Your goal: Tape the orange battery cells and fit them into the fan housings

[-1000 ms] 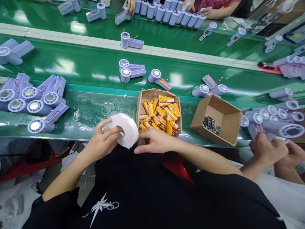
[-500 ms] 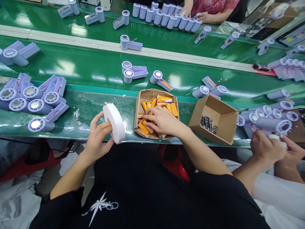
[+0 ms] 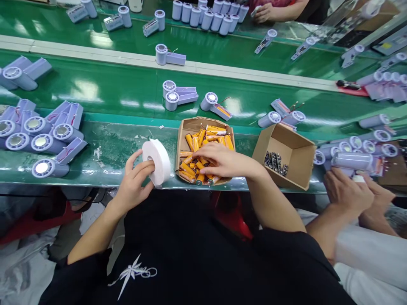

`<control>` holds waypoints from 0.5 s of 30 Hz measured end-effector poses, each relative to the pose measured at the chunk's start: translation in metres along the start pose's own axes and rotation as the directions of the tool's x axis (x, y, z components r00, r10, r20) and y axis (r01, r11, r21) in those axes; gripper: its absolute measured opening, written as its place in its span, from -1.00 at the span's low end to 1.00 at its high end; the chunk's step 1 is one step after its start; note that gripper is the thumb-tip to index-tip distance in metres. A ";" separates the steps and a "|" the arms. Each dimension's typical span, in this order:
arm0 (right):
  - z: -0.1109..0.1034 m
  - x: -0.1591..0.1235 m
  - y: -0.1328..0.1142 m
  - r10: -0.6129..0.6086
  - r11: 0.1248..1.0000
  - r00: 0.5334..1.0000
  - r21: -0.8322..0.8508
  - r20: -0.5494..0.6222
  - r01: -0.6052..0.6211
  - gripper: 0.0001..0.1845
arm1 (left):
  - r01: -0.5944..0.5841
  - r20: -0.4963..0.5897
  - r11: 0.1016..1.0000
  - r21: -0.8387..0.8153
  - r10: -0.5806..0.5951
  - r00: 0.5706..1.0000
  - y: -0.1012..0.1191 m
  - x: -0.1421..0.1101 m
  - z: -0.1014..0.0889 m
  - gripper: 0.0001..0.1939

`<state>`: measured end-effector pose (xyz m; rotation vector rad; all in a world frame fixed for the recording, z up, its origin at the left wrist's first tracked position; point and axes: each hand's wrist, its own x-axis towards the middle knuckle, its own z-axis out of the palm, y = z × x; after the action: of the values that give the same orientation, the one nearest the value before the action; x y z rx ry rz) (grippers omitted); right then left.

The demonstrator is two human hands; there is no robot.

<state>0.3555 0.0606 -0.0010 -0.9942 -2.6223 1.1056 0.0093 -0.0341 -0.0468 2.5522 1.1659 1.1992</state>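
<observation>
My left hand (image 3: 135, 183) grips a roll of white tape (image 3: 163, 162), with fingers pushed into its core and the thumb below. The roll stands tilted on edge over the front of the bench. To its right is a shallow cardboard box (image 3: 190, 125) holding many orange-wrapped cylindrical batteries (image 3: 189, 140). My right hand (image 3: 224, 159) reaches into this box, palm down, its fingers apart and touching the batteries. The fingertips are partly lost among them, and no battery is seen lifted.
A second cardboard box (image 3: 297, 163) holds small dark metal parts (image 3: 276, 164). Lilac fan housings (image 3: 44, 142) cluster at left; others lie on the green conveyor (image 3: 127, 91). At right, a co-worker's hands (image 3: 348, 192) hold a lilac housing (image 3: 352, 161). Another person's hand (image 3: 266, 12) is across the line.
My right hand has shifted slightly within the battery box, its fingers now more bent down. The tape roll has turned a little and moved right. Far housings have shifted left.
</observation>
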 end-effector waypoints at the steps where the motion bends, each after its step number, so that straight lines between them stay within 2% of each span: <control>1: 0.001 0.000 0.000 -0.002 0.996 0.999 -0.084 0.035 0.005 -0.45 | 0.003 0.007 1.000 -0.006 -0.003 1.000 0.000 0.000 0.001 -0.47; 3: 0.001 0.000 0.000 -0.009 0.985 0.996 -0.169 0.092 0.024 -0.53 | 0.010 0.016 1.000 -0.013 -0.010 1.000 0.000 0.001 0.003 -0.47; 7: 0.002 -0.008 0.000 -0.096 0.984 0.983 -0.133 0.160 0.117 -0.57 | 0.015 0.008 1.000 -0.010 -0.015 1.000 0.001 0.000 0.007 -0.47; 10: 0.011 -0.015 -0.008 -0.072 0.970 0.991 -0.225 0.114 0.096 -0.54 | 0.016 0.026 1.000 -0.014 -0.015 1.000 0.002 0.000 0.010 -0.49; 12: 0.020 -0.018 -0.015 -0.056 0.950 0.995 -0.303 0.081 0.078 -0.61 | 0.017 0.033 1.000 -0.016 -0.016 0.999 0.002 -0.001 0.012 -0.49; 14: 0.026 -0.020 -0.020 -0.088 0.954 0.994 -0.280 0.067 0.104 -0.76 | 0.022 0.026 1.000 -0.010 -0.022 0.999 0.001 -0.001 0.014 -0.47; 15: 0.028 -0.021 -0.020 -0.109 0.969 0.993 -0.218 0.043 0.115 -0.80 | 0.025 0.027 1.000 -0.004 -0.025 0.999 0.001 -0.002 0.015 -0.45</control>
<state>0.3518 0.0207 -0.0051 -0.8583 -2.8334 0.8256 0.0194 -0.0325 -0.0575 2.5347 1.1851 1.1568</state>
